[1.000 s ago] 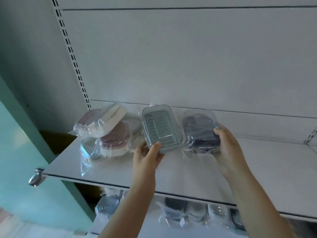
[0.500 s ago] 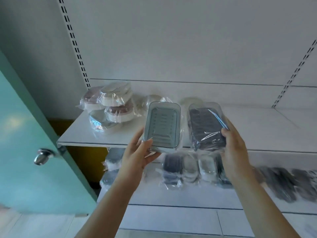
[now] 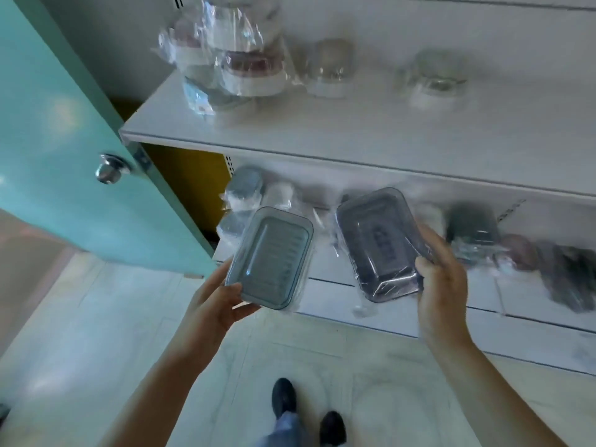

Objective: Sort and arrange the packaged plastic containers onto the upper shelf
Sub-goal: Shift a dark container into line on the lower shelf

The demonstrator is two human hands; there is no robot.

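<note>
Since a moment ago, we have drawn both containers back from the upper shelf (image 3: 354,137) and lowered them, so they now hang in the air in front of the lower shelf (image 3: 403,321), above the pale floor (image 3: 96,333). Our left hand (image 3: 214,306) grips the near end of the blue-grey container (image 3: 272,258), thumb over its top face and fingers underneath, with the container tilted away from us. Our right hand (image 3: 443,282) holds the dark container (image 3: 379,245) in its clear wrapping, thumb pressing the near right corner and fingers curled round the right side. The two containers sit side by side, apart and not touching. On the upper shelf, near its left end, a heap of wrapped round containers (image 3: 238,59) with pink and white parts stands stacked, and two blurred clear packages (image 3: 329,69) rest further toward the middle, near the back edge. Along the lower shelf we see a row of wrapped containers (image 3: 477,233), too smeared to tell apart. At the left, the teal door (image 3: 64,140) stands open with its metal knob (image 3: 109,169) facing us. Below, our dark shoes (image 3: 283,398) stand on the floor.
</note>
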